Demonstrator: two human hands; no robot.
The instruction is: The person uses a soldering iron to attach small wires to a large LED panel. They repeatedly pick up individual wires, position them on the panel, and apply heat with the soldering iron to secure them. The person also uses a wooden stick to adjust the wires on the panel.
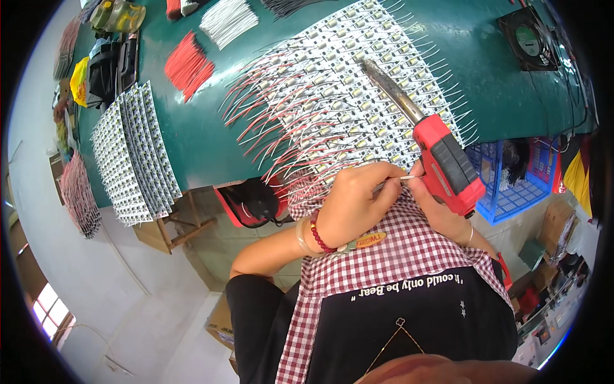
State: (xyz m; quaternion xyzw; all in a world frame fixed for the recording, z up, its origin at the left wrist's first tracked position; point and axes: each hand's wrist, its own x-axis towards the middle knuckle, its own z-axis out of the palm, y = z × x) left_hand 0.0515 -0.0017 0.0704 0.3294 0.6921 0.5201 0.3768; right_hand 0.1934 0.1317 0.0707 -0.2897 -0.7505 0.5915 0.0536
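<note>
Boards (pixel 326 77), upper middle, look wired both sides; far-left stack (pixel 118 166) seems bare, so we're maybe partway. Our left hand (pixel 358 200) pinches a wire (pixel 407 177); right hand (pixel 436 208) seemingly too, while gripping the iron (pixel 449 163).

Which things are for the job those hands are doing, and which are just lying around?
Look like part of the job:
- red soldering iron, in the right hand
- thin wire, pinched by the left hand
- little boards with wires
- red wires and white wires, probably

Probably just lying around:
- yellow bag
- cardboard box
- blue basket
</note>
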